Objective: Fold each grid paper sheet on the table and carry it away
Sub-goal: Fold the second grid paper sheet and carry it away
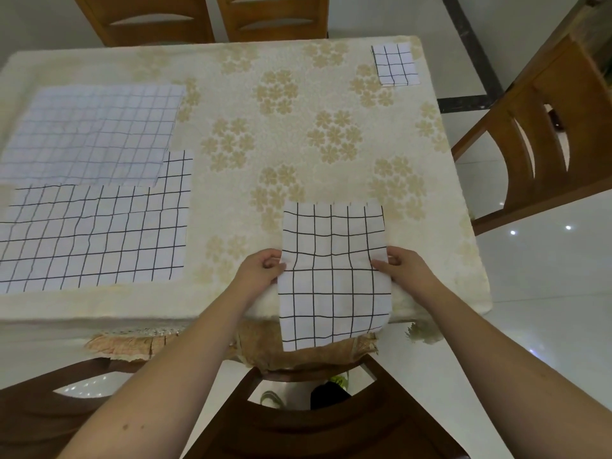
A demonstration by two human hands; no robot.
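Grid paper sheet drapes over the bench's near edge, each side pinched in the grip of left hand and right hand. Two larger sheets overlap at left; a folded sheet sits far right. Wooden chairs ring the bench.

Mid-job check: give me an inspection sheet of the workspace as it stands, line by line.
Surface: table under a cream floral cloth.
Job's things: sheet in hand, partly folded, its near part hanging over the table's near edge; two flat sheets overlapping at left; small folded sheet at the far right corner.
Clutter: nothing seen.
Grippers: left hand and right hand each pinch a side edge of the sheet in hand.
Cables: nothing seen.
Surroundings: wooden chairs around the table, glossy tile floor.
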